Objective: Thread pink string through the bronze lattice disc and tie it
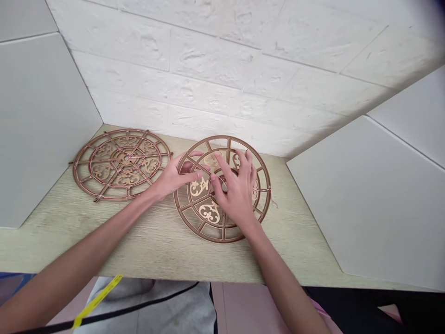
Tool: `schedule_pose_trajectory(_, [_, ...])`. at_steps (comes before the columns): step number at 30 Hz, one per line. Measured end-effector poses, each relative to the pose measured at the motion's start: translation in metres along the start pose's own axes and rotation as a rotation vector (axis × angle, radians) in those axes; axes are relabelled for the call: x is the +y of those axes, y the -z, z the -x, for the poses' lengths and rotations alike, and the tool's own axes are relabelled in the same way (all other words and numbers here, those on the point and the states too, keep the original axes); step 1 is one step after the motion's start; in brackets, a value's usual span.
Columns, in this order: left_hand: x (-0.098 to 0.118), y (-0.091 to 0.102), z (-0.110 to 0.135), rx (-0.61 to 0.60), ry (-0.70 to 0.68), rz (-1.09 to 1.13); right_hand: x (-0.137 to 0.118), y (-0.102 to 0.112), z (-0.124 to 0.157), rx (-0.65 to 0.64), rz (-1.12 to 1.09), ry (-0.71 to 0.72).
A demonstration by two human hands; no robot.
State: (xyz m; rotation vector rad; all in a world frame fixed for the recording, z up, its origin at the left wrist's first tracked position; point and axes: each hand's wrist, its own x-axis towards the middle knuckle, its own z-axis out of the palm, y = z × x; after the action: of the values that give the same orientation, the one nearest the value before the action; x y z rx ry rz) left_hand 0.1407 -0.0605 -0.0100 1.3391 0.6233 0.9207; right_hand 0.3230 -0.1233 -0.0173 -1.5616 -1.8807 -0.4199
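A round bronze openwork disc (205, 218) with gold scroll ornaments lies on the light wooden tabletop (153, 241), tilted slightly toward me. My left hand (175, 175) rests on its left rim, fingers curled around a spoke near the edge. My right hand (236, 185) lies over the disc's centre with fingers spread, the tips touching the ornaments. A second, similar disc (120, 163) lies flat to the left, apart from both hands.
White brick-textured wall (222, 83) stands behind the table, with grey panels at the left (38, 130) and right (375, 199). The table's front edge runs along the bottom; below it are cloth, a black cable and a yellow strip (97, 299).
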Motion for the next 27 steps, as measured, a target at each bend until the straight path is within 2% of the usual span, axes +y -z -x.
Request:
schedule_pose_trajectory(6, [0.001,0.000,-0.001,0.002,-0.007,-0.025,0.000,-0.001,0.000,0.027,0.005,-0.027])
schedule_pose_trajectory(12, [0.000,0.000,-0.001,0.013,-0.035,-0.043,0.002,-0.001,-0.001,0.114,-0.002,-0.032])
schedule_pose_trajectory(16, [0.001,-0.002,-0.001,0.036,-0.020,0.000,0.005,0.005,-0.004,0.206,-0.130,0.066])
schedule_pose_trajectory(20, [-0.002,0.000,-0.002,0.106,0.036,0.054,0.010,0.009,-0.005,0.293,-0.182,0.222])
schedule_pose_trajectory(23, [-0.005,0.003,-0.004,0.171,0.069,0.095,0.014,0.007,-0.004,0.271,-0.172,0.326])
schedule_pose_trajectory(27, [-0.007,0.005,-0.004,0.186,0.084,0.137,0.015,0.001,-0.002,0.215,-0.130,0.371])
